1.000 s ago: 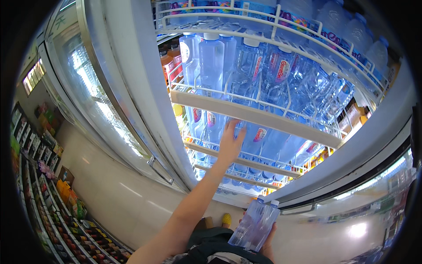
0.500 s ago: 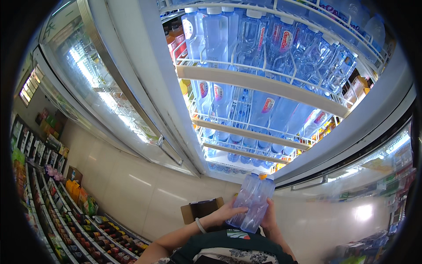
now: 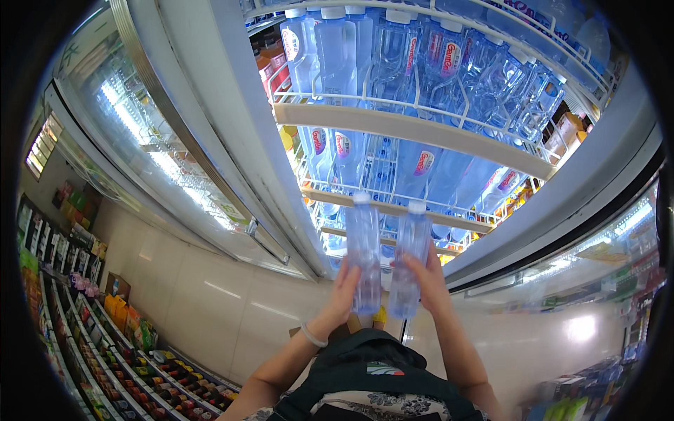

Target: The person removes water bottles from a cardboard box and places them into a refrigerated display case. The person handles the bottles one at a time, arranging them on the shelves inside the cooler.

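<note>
My left hand (image 3: 342, 293) is closed round a clear water bottle (image 3: 363, 242) with a pale cap, upright in front of the cooler's lower shelves. Beside it, my right hand (image 3: 430, 282) grips a second water bottle (image 3: 413, 238) of like shape, leaning slightly. A narrow gap separates the two bottles. Just beyond them is the lit cooler, where the middle shelf (image 3: 414, 135) has a cream front strip and white wire rails. Large water bottles (image 3: 337, 56) with white caps stand in rows on it, and more fill the shelves below.
An opened glass cooler door (image 3: 189, 133) stands at the left. To the right is another glass front (image 3: 576, 245) with goods behind it. Store racks with packets and jars (image 3: 154, 379) line the lower left. Tiled floor (image 3: 232, 288) lies between the racks and cooler.
Both hands have moved forward and up toward the cooler, away from my body. The two bottles, held close together before, are now apart, one in each hand.
</note>
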`<act>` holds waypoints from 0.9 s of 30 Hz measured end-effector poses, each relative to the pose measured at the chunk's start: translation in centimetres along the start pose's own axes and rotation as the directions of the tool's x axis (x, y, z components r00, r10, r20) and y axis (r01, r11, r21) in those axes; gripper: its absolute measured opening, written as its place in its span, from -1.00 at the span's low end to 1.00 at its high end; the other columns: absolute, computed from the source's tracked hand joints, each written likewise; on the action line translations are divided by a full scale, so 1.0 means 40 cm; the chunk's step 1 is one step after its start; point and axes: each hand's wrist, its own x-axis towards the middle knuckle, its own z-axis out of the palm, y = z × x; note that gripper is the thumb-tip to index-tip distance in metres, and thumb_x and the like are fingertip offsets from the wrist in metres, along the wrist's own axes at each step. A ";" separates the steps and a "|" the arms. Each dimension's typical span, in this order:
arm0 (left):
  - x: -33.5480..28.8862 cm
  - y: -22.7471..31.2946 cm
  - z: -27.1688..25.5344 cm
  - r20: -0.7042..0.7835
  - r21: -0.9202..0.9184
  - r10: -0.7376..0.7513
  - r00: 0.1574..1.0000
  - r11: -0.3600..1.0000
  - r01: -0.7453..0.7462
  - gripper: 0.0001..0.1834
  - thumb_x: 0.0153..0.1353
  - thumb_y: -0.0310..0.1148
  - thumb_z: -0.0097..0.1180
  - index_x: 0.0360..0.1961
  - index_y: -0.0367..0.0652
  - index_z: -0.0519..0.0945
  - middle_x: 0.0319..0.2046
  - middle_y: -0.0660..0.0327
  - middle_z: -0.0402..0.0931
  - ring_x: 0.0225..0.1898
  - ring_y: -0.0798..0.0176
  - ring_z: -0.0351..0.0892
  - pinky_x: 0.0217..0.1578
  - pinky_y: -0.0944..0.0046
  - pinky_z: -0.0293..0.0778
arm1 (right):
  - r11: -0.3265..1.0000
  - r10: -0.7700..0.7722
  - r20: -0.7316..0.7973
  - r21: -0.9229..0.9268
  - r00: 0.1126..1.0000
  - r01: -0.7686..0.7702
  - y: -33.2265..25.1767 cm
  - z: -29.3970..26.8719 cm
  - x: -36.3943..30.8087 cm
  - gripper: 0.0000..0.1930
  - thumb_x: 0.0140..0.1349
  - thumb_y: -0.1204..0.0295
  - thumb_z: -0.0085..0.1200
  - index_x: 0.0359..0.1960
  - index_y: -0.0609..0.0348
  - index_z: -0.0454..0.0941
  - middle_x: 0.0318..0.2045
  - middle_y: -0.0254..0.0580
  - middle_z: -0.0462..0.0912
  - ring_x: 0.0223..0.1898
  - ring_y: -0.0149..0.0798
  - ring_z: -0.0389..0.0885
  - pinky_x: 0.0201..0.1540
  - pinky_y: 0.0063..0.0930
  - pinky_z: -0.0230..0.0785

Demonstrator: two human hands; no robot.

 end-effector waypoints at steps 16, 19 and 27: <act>0.185 0.210 0.128 0.462 0.576 0.844 0.274 -0.051 -0.816 -0.21 -0.06 -0.59 0.46 0.23 -0.11 0.37 0.20 -0.01 0.36 0.33 -0.07 0.37 0.31 0.05 0.39 | 0.419 -0.786 0.409 -0.199 0.463 0.886 -0.136 0.104 0.297 -0.26 0.02 0.58 0.44 0.16 0.00 0.19 0.28 0.00 0.38 0.44 0.01 0.21 0.42 -0.09 0.17; 0.208 0.207 0.149 0.461 0.558 0.857 0.230 -0.079 -0.826 -0.27 -0.03 -0.61 0.43 0.20 -0.13 0.39 0.13 0.02 0.35 0.31 -0.07 0.39 0.27 0.08 0.44 | 0.459 -0.800 0.327 -0.208 0.503 0.864 -0.119 0.101 0.371 -0.28 0.05 0.57 0.39 0.20 0.07 0.20 0.28 -0.02 0.37 0.42 0.00 0.25 0.42 -0.14 0.14; 0.280 0.206 0.113 0.412 0.627 0.877 0.248 -0.075 -0.776 -0.28 -0.01 -0.55 0.47 0.20 -0.22 0.43 0.15 -0.02 0.42 0.26 -0.06 0.46 0.25 0.05 0.44 | 0.597 -0.617 0.143 -0.556 0.774 0.579 -0.107 0.163 0.465 -0.07 0.12 0.40 0.31 0.45 0.29 -0.04 0.33 0.15 0.28 0.39 0.01 0.25 0.40 -0.24 0.10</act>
